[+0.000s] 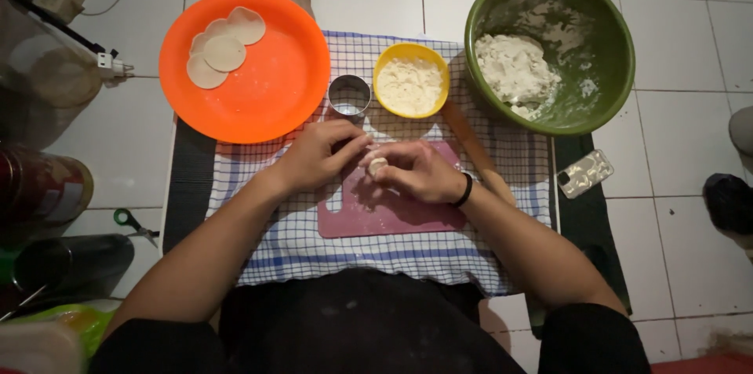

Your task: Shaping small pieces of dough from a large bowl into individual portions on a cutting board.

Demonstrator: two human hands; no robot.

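The person sits on the tiled floor with knees apart, and just ahead of the lap lies a checked cloth [329, 248] in white and blue, spread over a dark mat. On the cloth sits a pinkish cutting board [392, 213], and both hands meet above its far edge. The right hand [420, 174], with a black band at the wrist, curls its fingers around a small lump of dough [378, 164], pinching it between thumb and fingertips. The left hand [318, 156] reaches across with fingers stretched flat, their tips touching the same lump from the other side; it presses rather than clasps. A wooden rolling pin [474, 146] lies slantwise on the cloth just beside the right wrist, partly hidden under the forearm. Off the mat to the right rests a phone [584, 173] in a clear case. Just past the hands stands a small round metal cutter [349, 96], open side up, and next to it a yellow bowl [382, 68] filled with flour. To the left is a wide orange plate [274, 99] holding a few flat dough rounds [223, 52], overlapping near its far rim. To the right stands a big green bowl [612, 44] with a mass of dough [514, 68] inside and flour smeared on its wall.
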